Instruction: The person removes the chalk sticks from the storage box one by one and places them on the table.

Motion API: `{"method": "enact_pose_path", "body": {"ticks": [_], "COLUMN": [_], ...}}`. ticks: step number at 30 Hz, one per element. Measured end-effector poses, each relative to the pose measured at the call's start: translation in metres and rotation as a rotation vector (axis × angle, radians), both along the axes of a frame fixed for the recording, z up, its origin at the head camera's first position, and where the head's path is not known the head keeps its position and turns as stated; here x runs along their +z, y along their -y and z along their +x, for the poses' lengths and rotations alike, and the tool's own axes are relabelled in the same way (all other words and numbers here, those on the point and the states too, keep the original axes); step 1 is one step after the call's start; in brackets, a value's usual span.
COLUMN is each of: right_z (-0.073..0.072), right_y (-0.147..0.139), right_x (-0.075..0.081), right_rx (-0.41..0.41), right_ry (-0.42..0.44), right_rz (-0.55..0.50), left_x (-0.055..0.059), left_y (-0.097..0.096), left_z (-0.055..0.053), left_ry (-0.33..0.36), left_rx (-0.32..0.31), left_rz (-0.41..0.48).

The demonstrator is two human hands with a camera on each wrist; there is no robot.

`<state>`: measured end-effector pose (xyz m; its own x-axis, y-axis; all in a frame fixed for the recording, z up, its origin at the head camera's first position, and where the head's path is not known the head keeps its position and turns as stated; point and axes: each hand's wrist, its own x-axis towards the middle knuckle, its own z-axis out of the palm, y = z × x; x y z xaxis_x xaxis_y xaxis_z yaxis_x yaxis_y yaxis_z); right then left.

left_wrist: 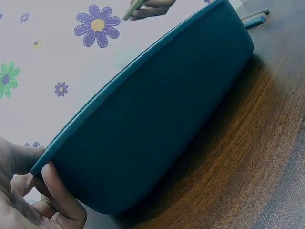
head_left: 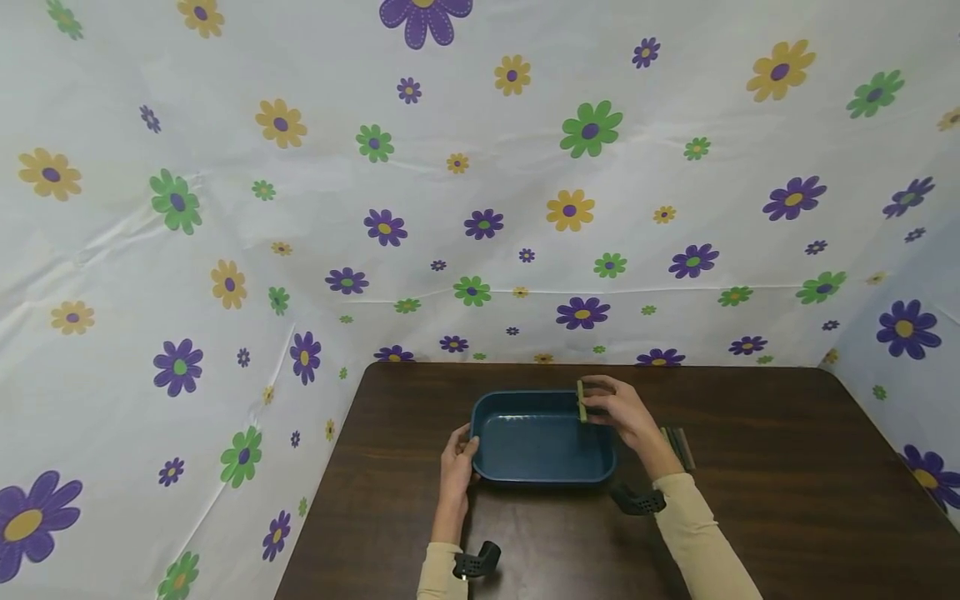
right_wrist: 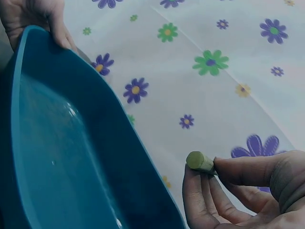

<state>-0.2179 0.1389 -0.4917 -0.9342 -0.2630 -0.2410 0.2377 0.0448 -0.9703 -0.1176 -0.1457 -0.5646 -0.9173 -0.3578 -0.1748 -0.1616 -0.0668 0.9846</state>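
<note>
A deep blue rectangular tray [head_left: 540, 450] with rounded corners stands on the table, and nothing shows inside it. At its left end my left hand [head_left: 455, 462] grips the rim, thumb on top and fingers curled beneath, as the left wrist view shows. Over the tray's far right corner, my right hand [head_left: 618, 408] pinches a green, round, chalk-like stick [right_wrist: 201, 162] between thumb and fingers. The stick's flat end faces the right wrist camera. Both hands are clear of each other, at opposite ends of the tray.
Several similar sticks [head_left: 681, 448] lie on the dark wooden table [head_left: 780, 483] right of the tray, partly behind my right forearm; a blue one [left_wrist: 255, 21] shows in the left wrist view. A white flower-patterned sheet [head_left: 480, 183] hangs behind the table and along its sides.
</note>
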Motion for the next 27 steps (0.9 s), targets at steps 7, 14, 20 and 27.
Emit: {"method": "enact_pose_path", "body": {"ticks": [7,14,20,27], "right_z": [0.004,0.006,0.007,0.013], "right_y": [-0.026,-0.051,-0.072,-0.099], "right_x": [-0.003,-0.004,-0.007,-0.015], "right_rx": [-0.025,-0.056,-0.074,-0.106], "right_ry": [-0.001,0.008,0.0,0.009], "right_rz": [-0.001,0.021,0.027,0.092], "left_x": [0.004,0.001,0.001,0.0], "left_y": [-0.001,-0.001,-0.001,0.0], "left_z": [0.002,0.0,-0.002,-0.002], "left_ry": [0.011,0.01,0.006,0.007], "left_rx": [-0.009,0.002,0.011,0.007], "left_rz": [0.004,0.004,0.005,0.001]}}
